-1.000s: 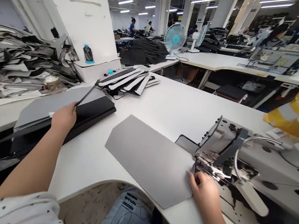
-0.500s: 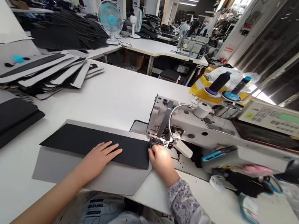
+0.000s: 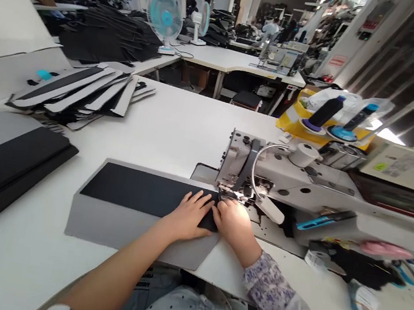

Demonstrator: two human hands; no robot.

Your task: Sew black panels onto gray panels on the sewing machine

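A long black panel (image 3: 137, 187) lies on a larger grey sheet (image 3: 107, 223) on the white table. Its right end sits at the needle area of a sewing machine (image 3: 243, 164). My left hand (image 3: 190, 215) rests flat on the panel's right part, fingers outstretched, thumb toward the grey sheet. Close beside it, my right hand (image 3: 234, 223) is closed with bent fingers at the panel's right end, just below the presser foot (image 3: 226, 193). The fingertips there are partly hidden, and a lamp lights the back of that hand.
Stacked dark and grey panels (image 3: 0, 166) lie at left, with white-edged pieces (image 3: 81, 93) behind. Two thread cones (image 3: 324, 113) stand behind the machine. A tape roll (image 3: 316, 260) and a blue-edged packet (image 3: 367, 306) lie at right. A fan (image 3: 165, 16) stands farther back.
My left hand has slid right along the black panel, close to my right hand. My right hand stays at the panel's end by the needle area. The whole view has shifted slightly.
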